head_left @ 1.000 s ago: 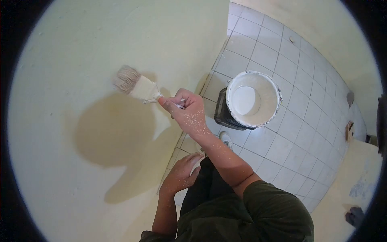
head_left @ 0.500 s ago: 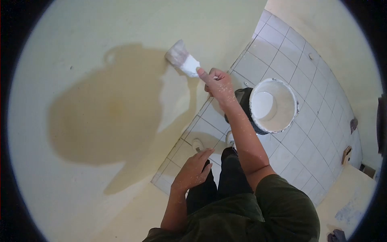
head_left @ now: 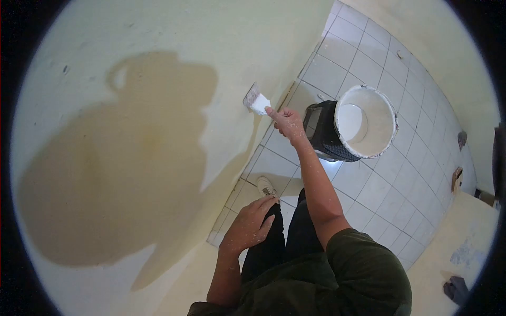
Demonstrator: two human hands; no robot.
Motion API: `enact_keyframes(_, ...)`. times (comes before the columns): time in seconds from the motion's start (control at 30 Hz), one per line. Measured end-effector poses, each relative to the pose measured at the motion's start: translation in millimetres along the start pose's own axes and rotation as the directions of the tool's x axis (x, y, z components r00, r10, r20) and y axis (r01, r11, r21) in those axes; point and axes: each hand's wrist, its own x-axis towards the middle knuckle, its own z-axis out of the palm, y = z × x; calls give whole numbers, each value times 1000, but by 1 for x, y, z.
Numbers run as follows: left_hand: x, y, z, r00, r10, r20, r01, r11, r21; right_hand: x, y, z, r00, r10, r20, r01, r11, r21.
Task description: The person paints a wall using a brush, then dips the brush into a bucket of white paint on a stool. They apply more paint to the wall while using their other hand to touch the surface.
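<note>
My right hand (head_left: 289,124) is closed around the handle of a putty knife (head_left: 256,100) with a wide flat blade and a white lower part. The blade is close to the pale wall (head_left: 174,31); whether it touches cannot be made out. My left hand (head_left: 252,224) rests on my thigh with fingers stretched out and holds nothing. White specks dot both hands and forearms. To the right of my right hand, a white bucket (head_left: 389,113) with white material inside sits on a dark stand (head_left: 327,131).
Light floor tiles (head_left: 379,192) spread out beneath the bucket. My shoe (head_left: 266,185) is near the wall's foot. At the far right are a wooden piece (head_left: 457,179), a dark cloth (head_left: 456,289) and another wall (head_left: 472,231). A large shadow falls on the left wall.
My right hand has moved slightly down with the putty knife, whose blade now appears more edge-on. The view has shifted, and more of the dark stand shows. My left hand stays on my thigh.
</note>
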Motion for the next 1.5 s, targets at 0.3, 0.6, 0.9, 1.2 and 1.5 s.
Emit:
enact_keyframes(0.3,8,-10,-16,998,23,62,-26,999,43,12,68,-15,893,-178,-413,-121,789,-603)
enact_keyframes(0.6,30,8,-19,989,78,127,-89,993,82,-49,-53,-16,885,-305,-351,90,853,-515)
enact_keyframes(0.9,36,11,-20,971,117,210,-138,986,89,-114,-115,-20,829,-504,-243,531,845,58)
enact_keyframes(1.2,36,14,-21,973,152,176,-166,984,68,-38,-29,6,970,-243,-24,244,969,32)
enact_keyframes(1.5,38,22,-4,972,136,194,-157,983,96,-29,29,-11,981,-128,-143,47,883,-468)
